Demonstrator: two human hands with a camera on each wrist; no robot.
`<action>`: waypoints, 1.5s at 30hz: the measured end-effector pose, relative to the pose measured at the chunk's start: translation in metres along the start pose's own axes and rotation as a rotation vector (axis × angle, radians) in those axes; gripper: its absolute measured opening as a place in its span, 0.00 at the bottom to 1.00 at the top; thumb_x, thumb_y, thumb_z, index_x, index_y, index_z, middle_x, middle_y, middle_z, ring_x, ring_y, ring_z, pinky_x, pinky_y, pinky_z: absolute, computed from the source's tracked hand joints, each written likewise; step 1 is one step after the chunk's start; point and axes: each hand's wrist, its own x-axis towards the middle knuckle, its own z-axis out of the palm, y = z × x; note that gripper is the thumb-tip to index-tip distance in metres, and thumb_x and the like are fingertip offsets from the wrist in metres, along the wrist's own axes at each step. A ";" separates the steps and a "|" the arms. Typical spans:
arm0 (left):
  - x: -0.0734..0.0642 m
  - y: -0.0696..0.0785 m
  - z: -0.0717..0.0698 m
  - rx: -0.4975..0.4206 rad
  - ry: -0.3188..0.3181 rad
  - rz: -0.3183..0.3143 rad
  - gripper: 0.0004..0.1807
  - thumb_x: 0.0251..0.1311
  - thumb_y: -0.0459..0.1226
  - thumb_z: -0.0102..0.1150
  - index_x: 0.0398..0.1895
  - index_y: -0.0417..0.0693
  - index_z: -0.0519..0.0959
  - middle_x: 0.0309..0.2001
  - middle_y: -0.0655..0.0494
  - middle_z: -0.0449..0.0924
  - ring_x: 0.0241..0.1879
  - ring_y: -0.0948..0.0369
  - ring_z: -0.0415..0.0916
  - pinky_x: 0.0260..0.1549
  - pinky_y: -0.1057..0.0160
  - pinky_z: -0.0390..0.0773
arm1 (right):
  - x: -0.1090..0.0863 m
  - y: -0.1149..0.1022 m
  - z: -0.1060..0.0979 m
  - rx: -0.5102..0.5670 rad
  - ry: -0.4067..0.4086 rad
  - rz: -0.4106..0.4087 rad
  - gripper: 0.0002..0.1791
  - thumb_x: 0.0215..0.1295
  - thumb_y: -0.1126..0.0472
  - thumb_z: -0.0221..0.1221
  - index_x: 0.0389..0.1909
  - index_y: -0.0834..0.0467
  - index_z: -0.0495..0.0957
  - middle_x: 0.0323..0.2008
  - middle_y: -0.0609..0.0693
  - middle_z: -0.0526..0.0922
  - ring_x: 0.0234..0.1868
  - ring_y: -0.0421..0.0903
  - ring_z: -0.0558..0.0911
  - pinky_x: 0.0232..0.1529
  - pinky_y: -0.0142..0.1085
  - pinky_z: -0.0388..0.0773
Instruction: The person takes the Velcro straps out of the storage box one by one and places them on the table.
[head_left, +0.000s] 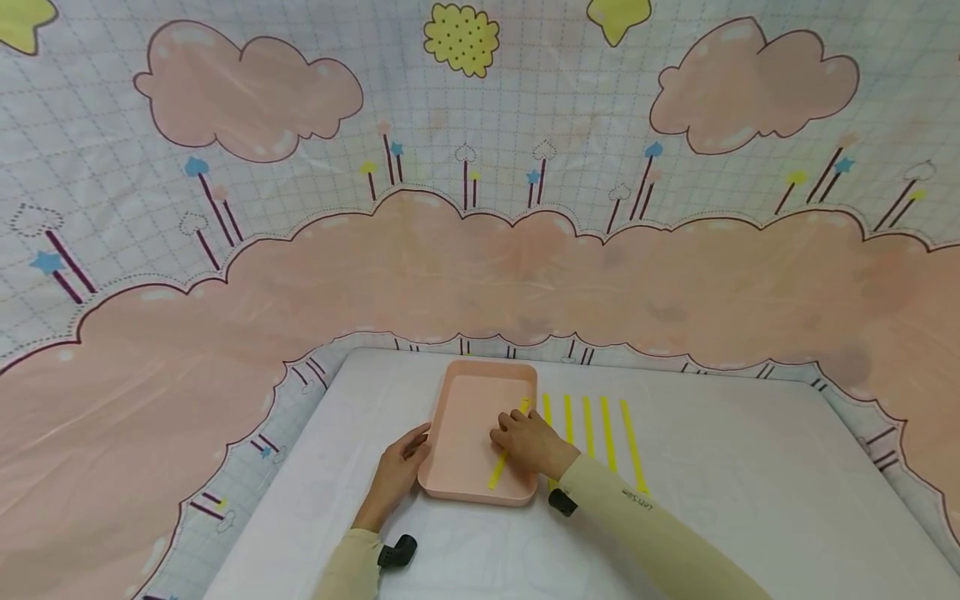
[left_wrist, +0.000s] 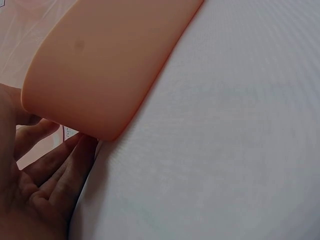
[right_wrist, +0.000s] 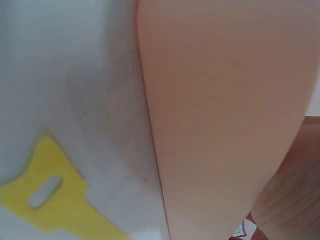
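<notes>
A shallow pink tray (head_left: 477, 500) lies on the white table. My left hand (head_left: 397, 471) rests against its left edge; in the left wrist view the fingers (left_wrist: 62, 170) touch the tray's outer wall (left_wrist: 100, 75). Inside the tray, toward its right side, a thin yellow strip (head_left: 496, 477) slants with its middle hidden under my right hand (head_left: 536, 442). The curled fingers of that hand hold the strip, though the exact contact is hidden. In the right wrist view only part of the right hand (right_wrist: 290, 190) shows beyond the tray wall (right_wrist: 215, 115).
Right of the tray several more yellow strips (head_left: 632, 442) lie side by side on the table (head_left: 750, 483). Up close, one strip (right_wrist: 65, 200) has a wide end with an oval slot. A cloud-patterned cloth (head_left: 480, 267) hangs behind the table.
</notes>
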 end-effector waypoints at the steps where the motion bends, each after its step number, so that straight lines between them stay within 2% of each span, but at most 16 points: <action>1: 0.000 0.000 0.000 -0.002 -0.001 0.001 0.21 0.69 0.36 0.55 0.65 0.48 0.75 0.58 0.40 0.79 0.59 0.46 0.76 0.60 0.47 0.75 | 0.000 0.000 0.000 0.002 -0.001 0.002 0.09 0.75 0.50 0.49 0.47 0.46 0.76 0.44 0.46 0.76 0.43 0.46 0.72 0.42 0.39 0.74; 5: 0.000 0.002 0.000 -0.001 -0.003 0.005 0.22 0.69 0.36 0.55 0.65 0.48 0.74 0.58 0.40 0.79 0.59 0.46 0.76 0.60 0.47 0.75 | -0.002 0.002 0.002 -0.005 0.041 -0.011 0.08 0.75 0.50 0.49 0.45 0.47 0.75 0.43 0.46 0.76 0.42 0.45 0.72 0.40 0.38 0.72; 12: -0.001 0.001 0.000 0.000 0.005 0.002 0.21 0.69 0.36 0.55 0.65 0.47 0.75 0.58 0.40 0.78 0.59 0.46 0.76 0.59 0.48 0.76 | -0.004 0.004 0.005 -0.070 0.202 -0.092 0.02 0.71 0.57 0.55 0.40 0.48 0.73 0.39 0.45 0.75 0.39 0.43 0.73 0.37 0.34 0.69; 16: -0.001 0.001 0.000 -0.018 0.001 -0.008 0.22 0.69 0.36 0.55 0.65 0.47 0.74 0.59 0.39 0.78 0.60 0.45 0.76 0.59 0.48 0.76 | -0.003 0.005 0.004 -0.017 0.248 -0.101 0.03 0.69 0.57 0.58 0.37 0.49 0.72 0.37 0.44 0.74 0.38 0.42 0.73 0.35 0.32 0.67; 22: 0.001 -0.001 0.000 -0.027 0.000 -0.003 0.22 0.69 0.36 0.55 0.66 0.47 0.74 0.59 0.39 0.77 0.60 0.46 0.75 0.60 0.48 0.75 | 0.000 0.004 0.000 0.249 0.294 -0.048 0.09 0.65 0.59 0.63 0.33 0.48 0.71 0.34 0.42 0.72 0.37 0.40 0.72 0.34 0.30 0.61; 25: 0.001 -0.001 0.000 -0.030 0.001 -0.007 0.22 0.69 0.36 0.55 0.66 0.48 0.74 0.59 0.40 0.78 0.60 0.47 0.75 0.60 0.48 0.75 | -0.001 0.003 -0.004 0.393 0.335 -0.042 0.08 0.65 0.61 0.63 0.35 0.48 0.73 0.37 0.42 0.74 0.39 0.40 0.74 0.37 0.31 0.68; 28: 0.002 -0.001 0.000 -0.026 0.002 -0.007 0.22 0.69 0.36 0.55 0.66 0.49 0.74 0.59 0.41 0.78 0.60 0.48 0.76 0.60 0.49 0.75 | -0.002 0.002 -0.009 0.550 0.377 -0.041 0.07 0.66 0.63 0.62 0.36 0.51 0.73 0.40 0.44 0.76 0.44 0.42 0.77 0.44 0.34 0.77; 32: 0.003 -0.001 0.000 -0.008 0.002 0.005 0.22 0.69 0.35 0.55 0.65 0.48 0.74 0.58 0.41 0.79 0.59 0.48 0.76 0.60 0.49 0.75 | -0.003 0.000 -0.014 0.755 0.405 -0.005 0.06 0.68 0.63 0.60 0.37 0.52 0.71 0.41 0.45 0.76 0.46 0.42 0.77 0.51 0.37 0.79; 41: 0.003 -0.002 -0.001 0.002 0.003 0.015 0.21 0.69 0.35 0.55 0.65 0.48 0.75 0.58 0.41 0.79 0.58 0.49 0.77 0.59 0.51 0.75 | -0.007 -0.003 -0.027 1.087 0.424 0.118 0.04 0.70 0.61 0.57 0.37 0.54 0.72 0.37 0.48 0.79 0.41 0.42 0.77 0.43 0.33 0.74; 45: 0.003 -0.002 -0.001 0.000 0.005 0.016 0.21 0.69 0.35 0.55 0.65 0.48 0.75 0.58 0.41 0.79 0.58 0.48 0.77 0.59 0.51 0.75 | -0.008 -0.004 -0.030 1.184 0.424 0.179 0.04 0.70 0.61 0.58 0.37 0.56 0.73 0.37 0.51 0.81 0.41 0.42 0.76 0.43 0.31 0.75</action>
